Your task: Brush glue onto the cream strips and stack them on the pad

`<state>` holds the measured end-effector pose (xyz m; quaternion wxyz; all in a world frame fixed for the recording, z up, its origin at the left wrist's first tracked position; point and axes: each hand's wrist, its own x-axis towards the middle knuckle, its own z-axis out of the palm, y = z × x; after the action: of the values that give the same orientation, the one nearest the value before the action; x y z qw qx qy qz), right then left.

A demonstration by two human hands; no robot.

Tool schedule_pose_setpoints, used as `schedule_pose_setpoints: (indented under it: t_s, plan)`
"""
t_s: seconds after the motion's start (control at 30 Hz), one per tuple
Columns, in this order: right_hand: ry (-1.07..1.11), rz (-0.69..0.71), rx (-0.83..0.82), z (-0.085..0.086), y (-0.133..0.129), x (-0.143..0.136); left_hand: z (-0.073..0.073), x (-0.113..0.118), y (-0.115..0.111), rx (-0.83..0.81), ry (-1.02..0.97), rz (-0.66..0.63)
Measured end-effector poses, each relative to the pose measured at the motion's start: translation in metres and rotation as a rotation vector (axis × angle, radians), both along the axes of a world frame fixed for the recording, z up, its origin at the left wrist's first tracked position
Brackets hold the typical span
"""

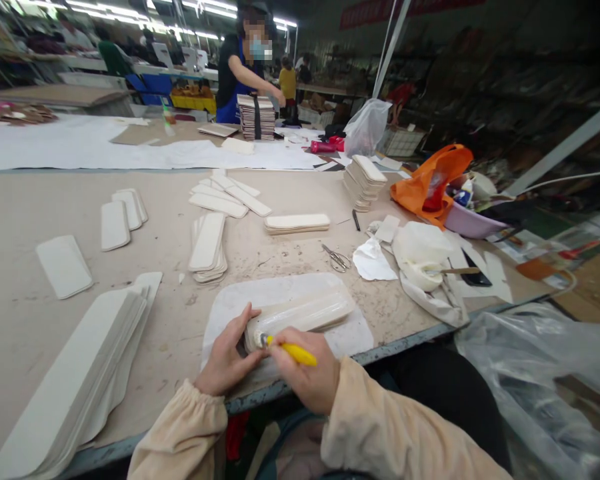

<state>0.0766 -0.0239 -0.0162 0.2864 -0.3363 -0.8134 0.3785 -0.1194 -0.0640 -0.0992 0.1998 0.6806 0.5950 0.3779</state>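
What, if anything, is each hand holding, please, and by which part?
The right hand holds a yellow-handled tool by its handle. The left hand is at the left end of the stacked strips; whether it grips them is unclear.

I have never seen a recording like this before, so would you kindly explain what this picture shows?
There is no machine here: you see a person's two bare hands, through a camera worn on the head, looking forward and down. The right hand grips a yellow-handled tool, its tip at the left end of a long pale stack. The left hand is spread around that end. The stack lies on a whitish sheet on the table, with metal scissors and an orange bag farther off. Beyond, another person stands working.
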Motion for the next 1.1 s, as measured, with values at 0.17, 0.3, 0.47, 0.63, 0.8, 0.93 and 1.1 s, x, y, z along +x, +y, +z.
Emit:
schedule_pose_setpoints:
  t_s: [0.17, 0.3, 0.47, 0.63, 0.8, 0.93, 1.1]
  plan:
    - [0.156, -0.237, -0.472, -0.013, 0.035, 0.022, -0.001, 0.001, 0.0, -0.011, 0.0, -0.004]
    - [0.118, -0.387, -0.386, -0.01, 0.058, 0.057, 0.0, 0.001, 0.0, -0.012, -0.011, -0.009]
    - [0.253, -0.287, -0.462, 0.0, 0.04, 0.041, 0.001, 0.002, -0.001, -0.017, -0.041, -0.017]
    - [0.205, -0.142, -0.511, -0.015, 0.026, 0.003, 0.0, 0.001, -0.001, -0.034, -0.059, -0.016]
    - [0.155, -0.278, -0.422, -0.016, 0.042, 0.022, 0.002, 0.0, 0.0, -0.029, -0.04, -0.018]
    - [0.239, -0.309, -0.485, -0.014, 0.04, 0.023, 0.002, 0.001, -0.001, -0.059, -0.045, -0.007]
    - [0.207, -0.232, -0.465, -0.022, 0.029, 0.007, 0.002, 0.001, -0.002, -0.075, -0.042, 0.013]
